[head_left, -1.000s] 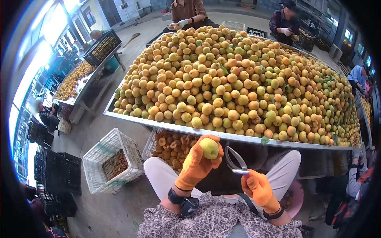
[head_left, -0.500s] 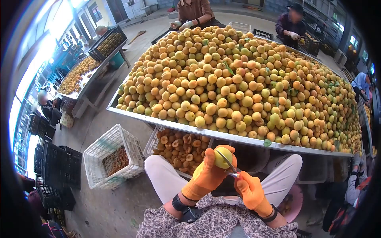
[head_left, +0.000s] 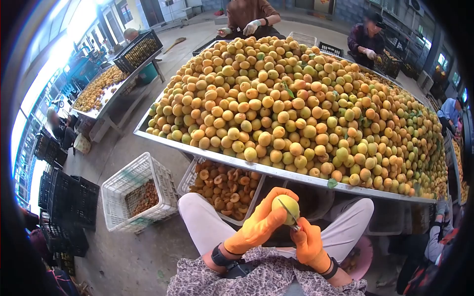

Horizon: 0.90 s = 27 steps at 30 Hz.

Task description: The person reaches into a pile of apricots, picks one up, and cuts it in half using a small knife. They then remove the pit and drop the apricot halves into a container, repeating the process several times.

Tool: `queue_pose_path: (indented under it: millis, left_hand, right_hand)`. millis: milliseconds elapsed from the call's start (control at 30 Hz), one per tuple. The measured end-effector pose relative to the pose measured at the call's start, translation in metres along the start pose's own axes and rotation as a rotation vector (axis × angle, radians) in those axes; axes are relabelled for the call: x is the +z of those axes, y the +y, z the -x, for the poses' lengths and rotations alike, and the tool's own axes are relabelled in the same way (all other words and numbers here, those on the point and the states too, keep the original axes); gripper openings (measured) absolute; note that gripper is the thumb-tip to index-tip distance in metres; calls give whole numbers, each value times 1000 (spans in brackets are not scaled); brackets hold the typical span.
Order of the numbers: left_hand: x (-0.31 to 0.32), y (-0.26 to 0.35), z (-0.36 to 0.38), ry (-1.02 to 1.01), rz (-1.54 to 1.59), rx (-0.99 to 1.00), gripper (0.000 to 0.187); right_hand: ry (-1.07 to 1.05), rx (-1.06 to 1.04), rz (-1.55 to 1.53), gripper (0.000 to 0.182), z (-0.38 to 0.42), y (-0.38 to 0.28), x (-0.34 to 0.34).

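My left hand (head_left: pixel 261 220), in an orange glove, is wrapped round a yellow-green apricot (head_left: pixel 285 209) above my lap. In my right hand (head_left: pixel 309 242), gloved the same way, is a small knife (head_left: pixel 291 217), its handle mostly hidden by the fingers. The blade lies across the apricot's face, pointing up and left. Just beyond my hands runs the metal edge of a table (head_left: pixel 266 169) heaped with whole apricots (head_left: pixel 276 106). Below that edge, left of my hands, a white crate holds halved apricots (head_left: pixel 224 190).
A white crate (head_left: pixel 109 209) with pits (head_left: pixel 141 197) stands on the floor at left. Black crates (head_left: pixel 69 197) are stacked farther left. A pink basin (head_left: pixel 364 256) sits by my right leg. Co-workers (head_left: pixel 252 17) sit across the table; another table (head_left: pixel 94 113) stands back left.
Both hands have shifted slightly right and down with the apricot and knife. The blade now lies more steeply across the fruit. The co-worker opposite has raised a hand.
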<state>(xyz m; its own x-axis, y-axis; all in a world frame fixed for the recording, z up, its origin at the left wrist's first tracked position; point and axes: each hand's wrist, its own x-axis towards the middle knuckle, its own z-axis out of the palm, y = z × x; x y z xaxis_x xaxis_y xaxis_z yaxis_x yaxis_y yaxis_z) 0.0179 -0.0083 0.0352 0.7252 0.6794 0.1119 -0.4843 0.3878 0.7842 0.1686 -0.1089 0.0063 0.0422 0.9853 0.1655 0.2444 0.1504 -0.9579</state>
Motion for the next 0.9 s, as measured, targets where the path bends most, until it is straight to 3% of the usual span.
queue_pose_path:
  millis: [67,100,167,200,233,300,333,367,467,500,567,600,633,700,733,833,900]
  left_hand:
    - [-3,14,2,-5,-357,-45,71]
    - [-5,23,2,0,-356,-37,71]
    - [-6,40,-4,-91,-840,-141,75]
    - [-6,45,-9,-144,-1302,226,77]
    - [-4,46,-10,-144,-1301,231,77]
    - [1,43,-11,-203,-892,119,75]
    - [11,32,-6,-155,-346,19,77]
    - [10,23,-5,-233,-220,10,78]
    - [24,20,5,-174,71,-68,68]
    - [24,24,7,-173,76,-62,68]
    - [23,33,6,-197,-307,-1,66]
    - [18,33,1,-218,-580,207,64]
    - [17,36,1,-218,-580,205,64]
    - [19,52,2,-219,-1128,346,64]
    - [21,64,-3,-277,-1220,389,67]
    - [12,75,-17,-504,-1138,317,71]
    - [22,48,-6,-332,-248,-91,79]
  right_hand:
    - [-10,-8,19,37,1,-6,-3]
    - [-15,-15,34,37,1,-8,-3]
    - [-12,13,9,38,2,-3,0]
    - [-2,44,-17,38,4,1,2]
    - [-1,41,-13,38,4,5,7]
    - [249,-334,166,38,0,10,18]
    - [192,-277,6,40,-1,9,17]
    - [195,-287,14,40,-3,10,18]
    - [327,-330,-55,47,-7,8,26]
    - [320,-331,-51,47,-4,7,24]
    - [202,-315,28,51,1,6,19]
    - [205,-309,-2,54,1,3,20]
    - [205,-308,-3,54,2,0,20]
    - [150,-204,-7,55,4,-2,18]
    - [155,-201,-8,55,4,0,18]
    - [96,-190,-63,55,5,8,18]
    - [146,-363,-51,52,3,9,19]
